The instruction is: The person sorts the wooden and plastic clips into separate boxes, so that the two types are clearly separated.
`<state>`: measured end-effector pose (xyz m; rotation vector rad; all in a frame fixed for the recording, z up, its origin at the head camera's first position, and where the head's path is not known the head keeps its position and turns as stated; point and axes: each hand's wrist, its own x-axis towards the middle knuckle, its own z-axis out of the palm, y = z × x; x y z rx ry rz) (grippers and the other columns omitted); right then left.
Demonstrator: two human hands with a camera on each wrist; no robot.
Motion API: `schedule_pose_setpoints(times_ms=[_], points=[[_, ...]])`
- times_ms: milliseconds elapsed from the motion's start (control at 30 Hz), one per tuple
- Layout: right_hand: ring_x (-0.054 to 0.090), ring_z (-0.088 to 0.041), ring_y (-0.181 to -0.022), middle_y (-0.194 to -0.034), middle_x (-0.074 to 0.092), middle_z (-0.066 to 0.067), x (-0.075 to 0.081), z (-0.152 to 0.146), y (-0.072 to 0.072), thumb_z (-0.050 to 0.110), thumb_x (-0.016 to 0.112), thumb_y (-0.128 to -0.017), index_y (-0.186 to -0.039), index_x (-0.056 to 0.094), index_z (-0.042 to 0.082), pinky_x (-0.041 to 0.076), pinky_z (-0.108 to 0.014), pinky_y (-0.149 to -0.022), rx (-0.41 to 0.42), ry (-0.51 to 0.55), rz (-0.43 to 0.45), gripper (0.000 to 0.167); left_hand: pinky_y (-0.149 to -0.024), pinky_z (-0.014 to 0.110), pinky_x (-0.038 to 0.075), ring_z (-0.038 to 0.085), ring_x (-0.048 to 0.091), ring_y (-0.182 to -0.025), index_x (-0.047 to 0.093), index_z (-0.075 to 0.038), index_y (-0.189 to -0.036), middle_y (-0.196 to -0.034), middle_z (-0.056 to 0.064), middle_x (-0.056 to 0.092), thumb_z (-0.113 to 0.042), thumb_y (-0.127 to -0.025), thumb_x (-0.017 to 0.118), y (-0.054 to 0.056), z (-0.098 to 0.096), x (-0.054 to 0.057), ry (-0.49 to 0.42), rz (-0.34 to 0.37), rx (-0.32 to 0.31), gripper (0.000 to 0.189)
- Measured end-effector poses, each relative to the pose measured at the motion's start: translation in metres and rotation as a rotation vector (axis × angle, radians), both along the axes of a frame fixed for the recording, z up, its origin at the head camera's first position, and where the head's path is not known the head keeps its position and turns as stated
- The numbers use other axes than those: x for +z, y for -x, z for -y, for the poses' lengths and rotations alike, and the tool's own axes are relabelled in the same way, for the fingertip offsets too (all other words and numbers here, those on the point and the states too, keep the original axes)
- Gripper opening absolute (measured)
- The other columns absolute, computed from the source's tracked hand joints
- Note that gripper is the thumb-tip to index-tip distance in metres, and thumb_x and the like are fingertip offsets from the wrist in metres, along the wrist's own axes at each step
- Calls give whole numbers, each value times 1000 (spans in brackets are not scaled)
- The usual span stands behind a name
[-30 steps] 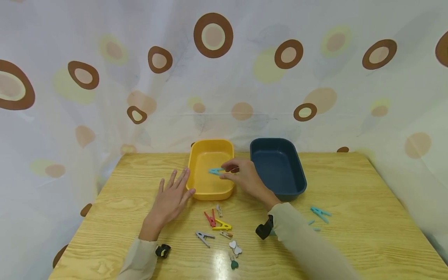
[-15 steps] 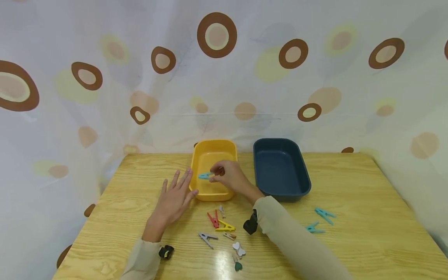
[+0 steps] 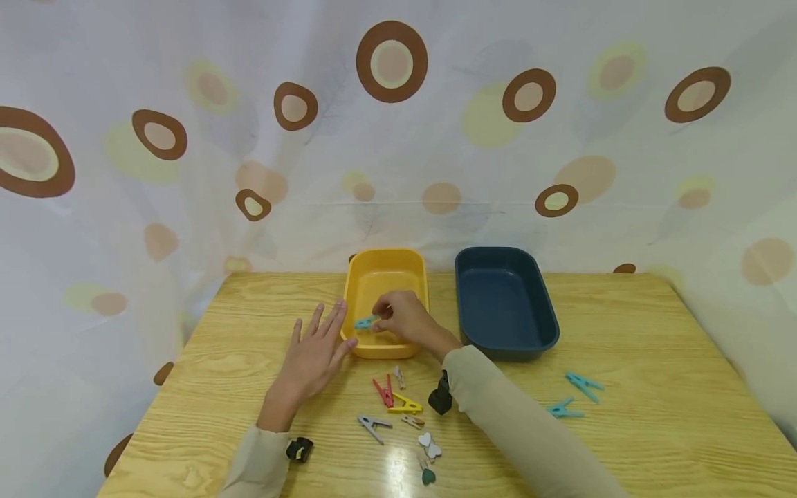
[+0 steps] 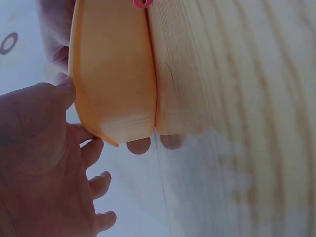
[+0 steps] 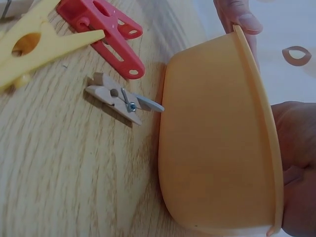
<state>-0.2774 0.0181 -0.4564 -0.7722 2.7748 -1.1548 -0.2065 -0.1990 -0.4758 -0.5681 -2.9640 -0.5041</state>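
My right hand [image 3: 407, 319] pinches a light blue plastic clothespin [image 3: 364, 323] between thumb and fingers, over the inside of the yellow bin [image 3: 382, 351]. In the right wrist view, that hand [image 5: 298, 163] is partly hidden behind the bin's outer wall [image 5: 217, 133], and the clothespin is out of sight. My left hand [image 3: 311, 360] lies spread against the bin's left rim. Seen from the left wrist, its thumb and a finger [image 4: 91, 152] touch the rim, while the other fingers extend past it.
A dark blue bin [image 3: 507, 304] stands to the right. In front of the yellow bin lie red [image 3: 384, 393], yellow [image 3: 406, 404] and grey [image 3: 373, 425] clothespins, small wooden ones [image 3: 412, 420], and heart-topped ones [image 3: 429, 445]. Two light blue clothespins [image 3: 583, 385] lie at the right.
My right hand has carried the light blue clothespin leftward across the yellow bin and a little nearer to me. My left hand has kept its place at the rim.
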Motion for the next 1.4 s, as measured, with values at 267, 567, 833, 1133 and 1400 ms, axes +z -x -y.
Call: schedule_pose_setpoints(times_ms=[267, 567, 833, 1133, 1400], points=[[68, -19, -87, -103, 73, -12, -1, -1, 2, 9, 85, -85, -105, 76, -1, 58, -32, -79, 1, -17, 36, 24, -119, 70, 8, 37, 14, -156, 19, -11, -165, -169, 4, 18, -48, -110, 39, -1, -3, 2, 0, -8, 0, 69], [71, -24, -91, -107, 73, -16, 2, -6, -3, 5, 81, -88, -108, 74, -4, 59, -35, -82, -11, 50, 1, 23, -119, 69, 6, 34, 11, -156, 17, -11, -165, -170, 4, 17, -49, -111, 37, -1, -3, 1, 12, 6, 1, 70], [71, -26, -94, -110, 72, -18, 17, -22, -16, 8, 78, -92, -114, 73, -2, 59, -39, -84, 31, 116, -75, 24, -119, 69, 7, 35, 12, -156, 18, -11, -165, -170, 6, 19, -49, -110, 38, 0, -1, -1, 2, -2, 3, 70], [68, -21, -98, -112, 71, -9, 33, -48, -38, 13, 75, -96, -118, 72, 5, 59, -34, -83, 2, 161, -48, 24, -119, 68, 7, 37, 13, -156, 17, -12, -166, -170, 5, 17, -49, -110, 38, 0, 3, 0, 7, -4, -1, 70], [69, -21, -97, -112, 73, -5, 39, -76, -62, 11, 77, -93, -119, 74, 7, 60, -36, -81, -41, 188, -132, 26, -119, 69, 6, 37, 13, -156, 19, -11, -165, -170, 6, 19, -48, -110, 39, 0, 2, -1, -8, -12, -11, 69]])
